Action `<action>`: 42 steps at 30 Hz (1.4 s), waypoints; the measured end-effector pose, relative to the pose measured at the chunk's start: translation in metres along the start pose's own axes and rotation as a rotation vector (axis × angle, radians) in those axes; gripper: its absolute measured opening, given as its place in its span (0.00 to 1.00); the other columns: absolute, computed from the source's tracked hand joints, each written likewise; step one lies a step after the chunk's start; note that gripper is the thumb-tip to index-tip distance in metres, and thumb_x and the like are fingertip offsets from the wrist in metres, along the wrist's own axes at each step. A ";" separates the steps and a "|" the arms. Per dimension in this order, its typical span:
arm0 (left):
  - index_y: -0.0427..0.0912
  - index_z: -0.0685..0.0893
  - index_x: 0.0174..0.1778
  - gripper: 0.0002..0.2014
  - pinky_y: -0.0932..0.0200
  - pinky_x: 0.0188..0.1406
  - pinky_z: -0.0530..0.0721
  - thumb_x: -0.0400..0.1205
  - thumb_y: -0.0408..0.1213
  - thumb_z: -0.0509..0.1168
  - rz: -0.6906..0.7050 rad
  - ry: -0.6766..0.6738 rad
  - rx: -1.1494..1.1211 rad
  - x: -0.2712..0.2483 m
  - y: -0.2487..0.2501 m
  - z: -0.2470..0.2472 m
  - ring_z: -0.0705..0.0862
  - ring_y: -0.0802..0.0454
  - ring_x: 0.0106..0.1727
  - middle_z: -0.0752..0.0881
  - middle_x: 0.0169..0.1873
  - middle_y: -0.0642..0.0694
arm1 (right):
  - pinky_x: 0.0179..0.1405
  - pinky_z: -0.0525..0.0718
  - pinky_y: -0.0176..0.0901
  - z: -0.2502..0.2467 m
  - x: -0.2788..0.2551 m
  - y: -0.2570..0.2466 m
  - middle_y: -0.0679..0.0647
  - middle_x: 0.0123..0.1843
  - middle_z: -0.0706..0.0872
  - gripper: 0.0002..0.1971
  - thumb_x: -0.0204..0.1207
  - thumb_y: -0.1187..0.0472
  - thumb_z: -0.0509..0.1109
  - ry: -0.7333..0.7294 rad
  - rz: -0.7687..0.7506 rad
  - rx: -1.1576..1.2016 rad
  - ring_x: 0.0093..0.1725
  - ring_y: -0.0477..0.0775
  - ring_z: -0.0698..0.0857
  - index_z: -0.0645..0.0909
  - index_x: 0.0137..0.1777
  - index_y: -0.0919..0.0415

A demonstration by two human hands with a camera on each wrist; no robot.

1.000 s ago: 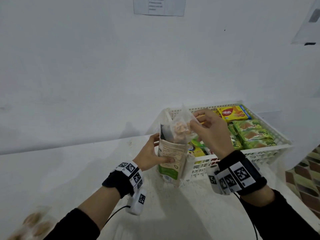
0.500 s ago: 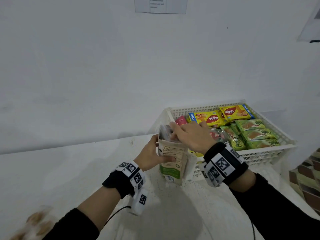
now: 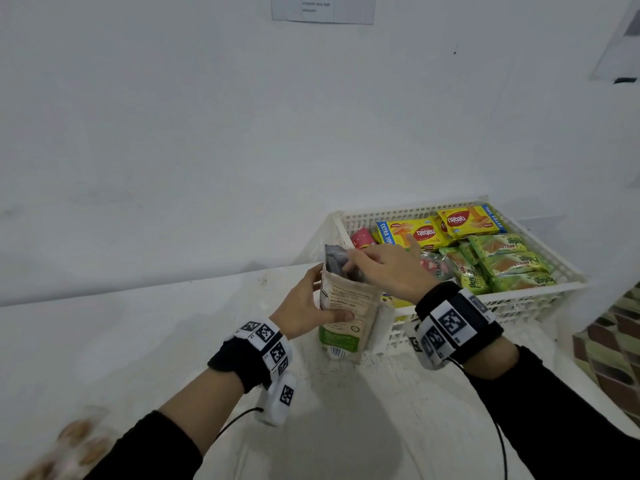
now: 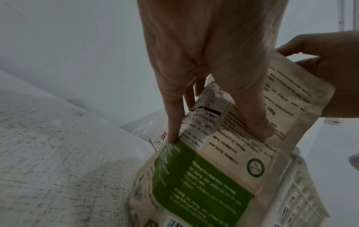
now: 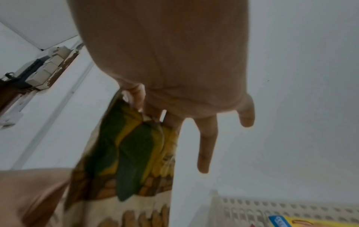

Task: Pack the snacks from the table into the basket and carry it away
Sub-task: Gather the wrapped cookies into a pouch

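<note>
The left hand [image 3: 304, 306] grips an upright, matte paper pouch [image 3: 343, 313] on the scuffed white table [image 3: 138, 341], the right hand [image 3: 388, 268] pinching its silvery-lined mouth, just at nine o'clock of the perforated white plastic basket [image 3: 540, 292] of glossy wafer packets [image 3: 464, 221].

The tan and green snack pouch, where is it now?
In the head view the snack pouch stands on the table, just left of the white basket, gripped by the left hand.

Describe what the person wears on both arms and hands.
Both hands, left and right, are bare. Each arm has a long black sleeve and a black wristband carrying white square black-patterned tags. A thin black cable trails from each.
</note>
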State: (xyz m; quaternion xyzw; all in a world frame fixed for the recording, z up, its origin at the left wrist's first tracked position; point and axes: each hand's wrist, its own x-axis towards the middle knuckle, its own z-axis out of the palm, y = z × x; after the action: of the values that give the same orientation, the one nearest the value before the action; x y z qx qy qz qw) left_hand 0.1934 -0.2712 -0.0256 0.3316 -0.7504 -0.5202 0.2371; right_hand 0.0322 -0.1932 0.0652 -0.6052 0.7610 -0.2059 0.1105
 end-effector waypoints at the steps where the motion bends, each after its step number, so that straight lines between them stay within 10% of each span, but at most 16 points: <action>1: 0.50 0.65 0.76 0.47 0.78 0.52 0.78 0.64 0.41 0.83 0.002 -0.005 0.000 -0.001 0.000 0.000 0.75 0.73 0.63 0.79 0.64 0.60 | 0.77 0.37 0.66 0.000 -0.004 0.000 0.41 0.39 0.89 0.25 0.83 0.38 0.52 0.061 -0.018 0.017 0.55 0.45 0.83 0.89 0.43 0.48; 5: 0.48 0.59 0.81 0.54 0.60 0.68 0.76 0.62 0.47 0.84 0.000 -0.014 0.017 -0.004 -0.003 -0.006 0.72 0.61 0.73 0.75 0.72 0.57 | 0.76 0.57 0.58 0.004 -0.016 0.001 0.46 0.36 0.89 0.22 0.78 0.39 0.59 0.185 -0.095 0.132 0.44 0.45 0.85 0.89 0.39 0.52; 10: 0.50 0.57 0.82 0.57 0.53 0.71 0.74 0.61 0.54 0.82 -0.002 -0.017 0.056 -0.017 -0.001 -0.020 0.71 0.58 0.73 0.71 0.75 0.58 | 0.42 0.75 0.43 0.002 -0.031 -0.009 0.42 0.31 0.86 0.19 0.76 0.43 0.62 0.350 -0.194 0.324 0.32 0.42 0.80 0.90 0.40 0.52; 16: 0.52 0.75 0.70 0.27 0.62 0.63 0.80 0.75 0.48 0.74 0.031 0.008 0.148 -0.051 0.001 -0.052 0.80 0.64 0.64 0.78 0.67 0.60 | 0.38 0.80 0.29 0.021 -0.062 -0.054 0.43 0.37 0.88 0.09 0.80 0.59 0.68 0.413 -0.267 0.485 0.39 0.42 0.84 0.89 0.43 0.56; 21: 0.51 0.85 0.57 0.10 0.74 0.48 0.80 0.81 0.43 0.69 -0.013 -0.016 0.228 -0.102 -0.023 -0.095 0.86 0.65 0.53 0.87 0.55 0.58 | 0.42 0.83 0.39 0.107 -0.077 -0.086 0.44 0.41 0.88 0.13 0.76 0.48 0.65 0.046 -0.215 0.412 0.40 0.41 0.84 0.88 0.44 0.52; 28: 0.46 0.87 0.54 0.08 0.79 0.45 0.79 0.80 0.39 0.70 -0.188 -0.014 0.262 -0.180 -0.072 -0.138 0.87 0.53 0.52 0.88 0.52 0.50 | 0.71 0.72 0.46 0.206 -0.100 -0.118 0.49 0.75 0.74 0.33 0.72 0.40 0.72 -0.512 -0.086 0.036 0.73 0.51 0.73 0.72 0.76 0.50; 32: 0.51 0.84 0.54 0.09 0.69 0.54 0.82 0.79 0.42 0.71 -0.260 -0.012 0.327 -0.213 -0.095 -0.152 0.87 0.52 0.51 0.87 0.52 0.53 | 0.56 0.75 0.46 0.224 -0.107 -0.135 0.55 0.58 0.79 0.15 0.73 0.48 0.71 -0.572 -0.031 -0.093 0.63 0.59 0.79 0.82 0.55 0.56; 35: 0.53 0.77 0.65 0.27 0.56 0.59 0.84 0.73 0.57 0.73 -0.342 0.066 0.294 -0.233 -0.100 -0.161 0.84 0.57 0.55 0.82 0.58 0.56 | 0.37 0.74 0.41 0.221 -0.108 -0.144 0.54 0.42 0.80 0.08 0.76 0.57 0.69 -0.437 0.043 0.247 0.47 0.59 0.83 0.77 0.40 0.60; 39: 0.53 0.63 0.77 0.39 0.67 0.49 0.80 0.73 0.64 0.66 -0.437 -0.007 0.197 -0.256 -0.086 -0.174 0.82 0.59 0.60 0.76 0.67 0.56 | 0.39 0.85 0.46 0.196 -0.118 -0.169 0.66 0.52 0.87 0.09 0.79 0.65 0.70 -0.291 0.187 1.101 0.43 0.59 0.88 0.70 0.47 0.62; 42: 0.48 0.72 0.71 0.33 0.53 0.55 0.87 0.74 0.60 0.68 -0.399 -0.005 -0.005 -0.269 -0.079 -0.182 0.87 0.54 0.56 0.83 0.62 0.49 | 0.48 0.88 0.55 0.183 -0.127 -0.190 0.66 0.56 0.88 0.11 0.76 0.67 0.71 -0.312 0.152 1.365 0.51 0.66 0.89 0.70 0.51 0.62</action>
State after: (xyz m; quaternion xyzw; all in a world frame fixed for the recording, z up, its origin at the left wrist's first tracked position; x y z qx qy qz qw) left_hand 0.5199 -0.2031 -0.0395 0.4719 -0.6690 -0.5597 0.1282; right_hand 0.3059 -0.1384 -0.0228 -0.3683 0.4771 -0.5399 0.5875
